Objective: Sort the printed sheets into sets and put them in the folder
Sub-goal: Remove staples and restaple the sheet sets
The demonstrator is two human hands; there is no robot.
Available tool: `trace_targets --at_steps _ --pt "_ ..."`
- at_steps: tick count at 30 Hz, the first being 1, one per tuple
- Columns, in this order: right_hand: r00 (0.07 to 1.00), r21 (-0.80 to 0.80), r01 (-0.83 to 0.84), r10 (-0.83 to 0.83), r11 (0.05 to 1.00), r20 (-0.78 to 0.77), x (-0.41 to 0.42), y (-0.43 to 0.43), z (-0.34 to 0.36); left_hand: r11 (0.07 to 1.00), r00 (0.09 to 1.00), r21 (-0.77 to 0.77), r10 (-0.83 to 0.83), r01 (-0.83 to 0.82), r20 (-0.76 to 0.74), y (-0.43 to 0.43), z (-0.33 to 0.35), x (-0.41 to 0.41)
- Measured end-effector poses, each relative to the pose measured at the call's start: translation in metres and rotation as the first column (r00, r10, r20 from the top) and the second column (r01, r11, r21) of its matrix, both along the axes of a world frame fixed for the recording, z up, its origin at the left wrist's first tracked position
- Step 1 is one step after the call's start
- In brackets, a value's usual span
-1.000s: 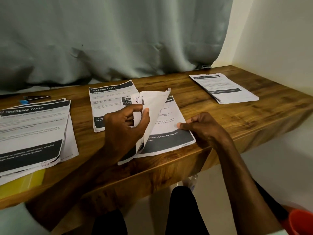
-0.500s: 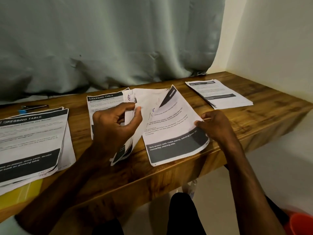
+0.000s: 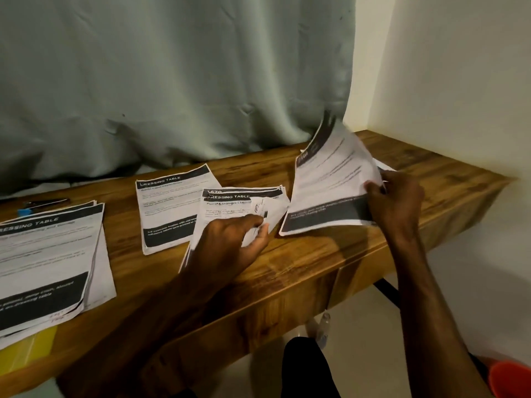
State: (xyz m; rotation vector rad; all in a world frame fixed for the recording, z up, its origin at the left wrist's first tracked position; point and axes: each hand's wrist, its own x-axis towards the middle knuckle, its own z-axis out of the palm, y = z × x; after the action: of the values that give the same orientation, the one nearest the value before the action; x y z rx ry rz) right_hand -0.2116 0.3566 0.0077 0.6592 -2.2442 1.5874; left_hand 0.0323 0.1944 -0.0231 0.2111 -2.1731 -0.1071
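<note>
Sheet (image 3: 330, 182) swung right, header up, right hand (image 3: 393, 202) pinching it, left hand (image 3: 230, 242) gripping pile (image 3: 230, 202)

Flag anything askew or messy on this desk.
The middle stack under the left hand is fanned, its sheets offset and one folded over. The big left pile is splayed too, a bottom corner curling. The right hand holds one lifted sheet.

Single head view, wide-angle, close above table (image 3: 313, 262) front edge, facing forward-down toward curtain (image 3: 172, 81); wall (image 3: 448, 81) right.
</note>
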Motion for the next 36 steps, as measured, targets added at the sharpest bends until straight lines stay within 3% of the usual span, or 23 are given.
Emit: trace_targets --at_steps 5,10,15,22,36 --pt "0.996 -0.296 0.051 -0.069 0.954 -0.051 0.004 -0.008 -0.008 0.991 0.989 0.137 -0.012 -0.008 0.145 0.006 -0.01 -0.02" --pt "0.989 -0.459 0.115 -0.057 0.881 0.137 0.005 -0.019 -0.032 0.918 0.939 0.396 -0.147 0.013 0.31 0.005 -0.014 -0.023" --pt "0.935 -0.549 0.139 0.073 0.824 0.347 -0.004 -0.021 -0.047 0.855 0.945 0.512 -0.229 0.08 0.233 -0.001 -0.01 -0.019" --pt "0.857 -0.655 0.183 0.208 0.733 0.472 0.0 -0.029 -0.056 0.89 0.966 0.453 -0.153 0.044 0.207 0.003 -0.018 -0.019" --pt "0.871 -0.651 0.18 0.188 0.738 0.453 -0.01 -0.039 -0.069 0.919 0.967 0.392 -0.064 -0.039 0.247 0.012 -0.028 -0.023"
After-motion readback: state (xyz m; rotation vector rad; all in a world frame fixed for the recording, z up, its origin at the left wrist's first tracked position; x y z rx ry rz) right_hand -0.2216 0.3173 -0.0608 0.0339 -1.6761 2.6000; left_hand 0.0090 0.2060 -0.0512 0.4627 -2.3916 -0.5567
